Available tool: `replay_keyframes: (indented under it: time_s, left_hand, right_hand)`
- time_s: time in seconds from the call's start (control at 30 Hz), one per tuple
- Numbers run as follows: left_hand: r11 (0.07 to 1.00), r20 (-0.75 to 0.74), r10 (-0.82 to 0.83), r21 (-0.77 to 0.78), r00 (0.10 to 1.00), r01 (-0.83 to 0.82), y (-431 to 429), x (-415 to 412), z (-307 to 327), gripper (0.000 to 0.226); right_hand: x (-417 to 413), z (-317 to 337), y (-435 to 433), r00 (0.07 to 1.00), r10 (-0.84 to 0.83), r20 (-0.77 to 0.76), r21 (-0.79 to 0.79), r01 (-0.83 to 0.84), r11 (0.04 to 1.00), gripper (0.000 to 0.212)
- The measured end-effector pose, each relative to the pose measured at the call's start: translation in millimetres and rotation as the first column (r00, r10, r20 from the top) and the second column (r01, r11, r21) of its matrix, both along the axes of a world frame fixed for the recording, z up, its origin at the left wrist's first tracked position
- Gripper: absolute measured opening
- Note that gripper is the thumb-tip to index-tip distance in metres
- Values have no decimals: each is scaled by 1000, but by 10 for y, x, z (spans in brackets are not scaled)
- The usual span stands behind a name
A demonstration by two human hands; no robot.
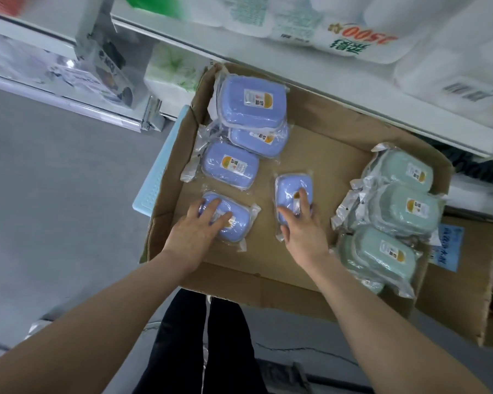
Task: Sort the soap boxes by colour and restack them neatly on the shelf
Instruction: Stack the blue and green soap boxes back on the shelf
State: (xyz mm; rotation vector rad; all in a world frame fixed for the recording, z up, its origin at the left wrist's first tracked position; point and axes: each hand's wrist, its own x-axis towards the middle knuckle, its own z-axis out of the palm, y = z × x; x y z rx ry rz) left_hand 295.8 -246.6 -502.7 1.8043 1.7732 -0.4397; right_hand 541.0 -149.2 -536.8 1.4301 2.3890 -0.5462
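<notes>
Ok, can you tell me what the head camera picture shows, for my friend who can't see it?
Two hands reach into a cardboard tray: the left hand rests on the front blue soap box, the right hand grips the middle blue soap box. More blue boxes sit at the left, green boxes at the right.
</notes>
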Motion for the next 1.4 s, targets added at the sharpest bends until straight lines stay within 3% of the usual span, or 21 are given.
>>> replay_keyframes:
  time_s: [0.1,0.2,0.37,0.5,0.63,0.73,0.8,0.87,0.93,1.0,1.13,1.4]
  left_hand:
    - [1000,-18,-18,-5,1000,18,34,36,15,96]
    - [999,-67,-25,28,997,27,84,33,-13,102]
    - [985,-102,-165,43,981,170,224,50,-164,108]
    - [975,-80,-206,66,975,211,252,101,-277,108]
    - [924,8,-379,52,926,378,257,95,-225,81]
    - [903,36,-430,25,902,429,257,51,-164,85]
    - [952,38,-304,38,952,303,203,52,-145,89]
    - [992,-13,-35,118,999,36,135,111,-100,86]
    - [971,-51,225,96,973,-219,107,186,-95,79]
    - [938,-63,347,-5,936,-348,115,274,-132,90]
    - [941,-71,329,-63,942,-334,174,468,-279,106]
    - [921,-119,331,-174,936,-348,325,694,-217,110]
  right_hand:
    - [21,35,-120,999,-32,-24,42,33,999,42]
    - [-41,20,-52,987,-162,-2,135,160,978,61]
    - [-210,-85,110,942,-328,74,26,327,945,100]
    - [-214,-65,110,943,-315,110,-14,319,948,106]
    - [-111,-6,-1,947,-313,70,-38,317,948,108]
    - [-28,32,-74,957,-274,99,-42,279,959,110]
    - [3,37,-107,955,-280,98,-39,285,958,110]
    - [5,25,-145,942,-327,77,-51,332,942,108]
    - [-13,-12,-175,925,-374,61,-56,378,924,106]
    - [-49,-49,-208,916,-396,68,-63,400,914,104]
    - [-132,-108,-250,892,-445,77,-49,449,892,103]
    - [-103,-3,-260,875,-482,50,-83,485,871,102]
